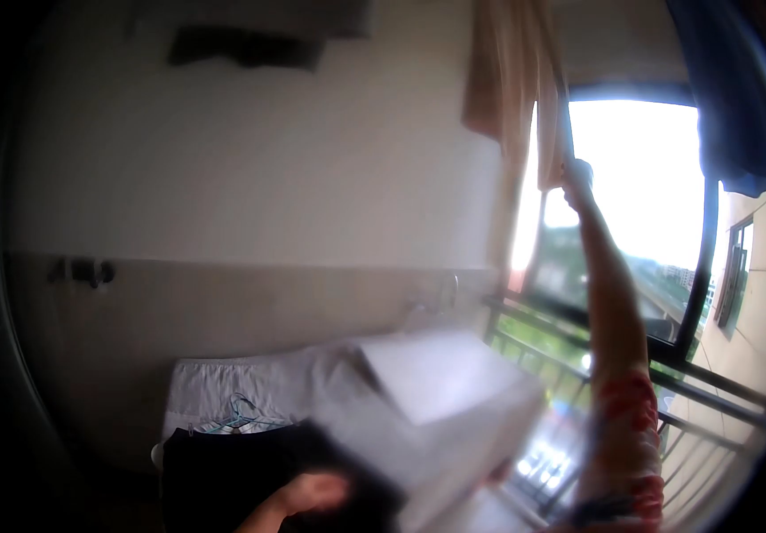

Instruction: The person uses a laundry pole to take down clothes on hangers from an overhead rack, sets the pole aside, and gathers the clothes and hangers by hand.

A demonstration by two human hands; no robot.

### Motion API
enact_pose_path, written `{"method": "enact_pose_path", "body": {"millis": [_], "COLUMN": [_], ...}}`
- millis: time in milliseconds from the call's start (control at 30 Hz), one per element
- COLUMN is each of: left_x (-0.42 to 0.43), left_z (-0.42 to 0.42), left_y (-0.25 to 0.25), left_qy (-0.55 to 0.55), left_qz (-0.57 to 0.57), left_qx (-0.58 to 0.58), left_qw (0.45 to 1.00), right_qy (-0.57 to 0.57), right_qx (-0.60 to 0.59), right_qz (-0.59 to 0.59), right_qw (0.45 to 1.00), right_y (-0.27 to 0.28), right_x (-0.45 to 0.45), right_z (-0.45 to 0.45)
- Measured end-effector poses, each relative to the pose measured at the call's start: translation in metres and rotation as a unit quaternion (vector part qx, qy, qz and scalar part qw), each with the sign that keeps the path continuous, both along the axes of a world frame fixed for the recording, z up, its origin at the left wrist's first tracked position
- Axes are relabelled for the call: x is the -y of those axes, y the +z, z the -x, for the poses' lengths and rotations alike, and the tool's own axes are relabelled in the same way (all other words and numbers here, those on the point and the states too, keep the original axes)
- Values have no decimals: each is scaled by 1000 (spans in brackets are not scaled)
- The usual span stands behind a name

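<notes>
My right hand point(577, 185) is raised high in front of the bright window, its fingers closed beside the lower end of a hanging peach-coloured cloth point(511, 80). Whether it grips the cloth or a thin dark bar there is blurred. Low in the view, my left hand point(316, 491) lies over a black garment point(223, 471), its fingers smeared by motion. A light blue clothes hanger point(239, 416) shows at the top edge of that garment, in front of a pale, gathered cover point(214, 382).
A pale covered surface point(445, 373) stands against the wall point(267, 178). To the right are a window point(636, 178) and a dark railing point(711, 382). Dark blue cloth point(734, 107) hangs at the upper right, and a dark item point(245, 47) hangs at the upper left.
</notes>
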State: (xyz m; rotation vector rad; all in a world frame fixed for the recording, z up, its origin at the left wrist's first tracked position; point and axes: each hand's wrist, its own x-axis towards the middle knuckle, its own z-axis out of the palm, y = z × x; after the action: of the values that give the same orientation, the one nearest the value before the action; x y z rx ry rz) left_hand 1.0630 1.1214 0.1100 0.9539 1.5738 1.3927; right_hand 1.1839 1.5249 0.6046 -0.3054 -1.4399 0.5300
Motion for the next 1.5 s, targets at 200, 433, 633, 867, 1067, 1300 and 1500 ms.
{"method": "enact_pose_path", "body": {"millis": [200,433,633,867,1067,1300,1500], "left_x": [1,23,47,58,93,90,76], "left_z": [7,16,22,-9,-28,-75,-154], "left_y": [-11,-15,-18,-17,32,123,227], "left_qy": [4,-48,-109,-183,-78,31,-28], "left_qz": [2,14,40,35,-23,-178,-325], "left_qx": [17,29,27,26,-50,-142,-251], "left_qw": [1000,998,993,982,995,973,912], "right_qy": [100,143,132,71,47,50,-25], "right_qx": [20,-19,35,55,62,103,229], "right_qz": [24,29,50,233,286,329,345], "right_qw": [994,989,989,968,955,937,910], "right_y": [5,-92,-162,-213,-337,-432,-472], "right_x": [32,63,79,164,199,271,356], "right_z": [-5,-14,-55,-134,-226,-352,-420]}}
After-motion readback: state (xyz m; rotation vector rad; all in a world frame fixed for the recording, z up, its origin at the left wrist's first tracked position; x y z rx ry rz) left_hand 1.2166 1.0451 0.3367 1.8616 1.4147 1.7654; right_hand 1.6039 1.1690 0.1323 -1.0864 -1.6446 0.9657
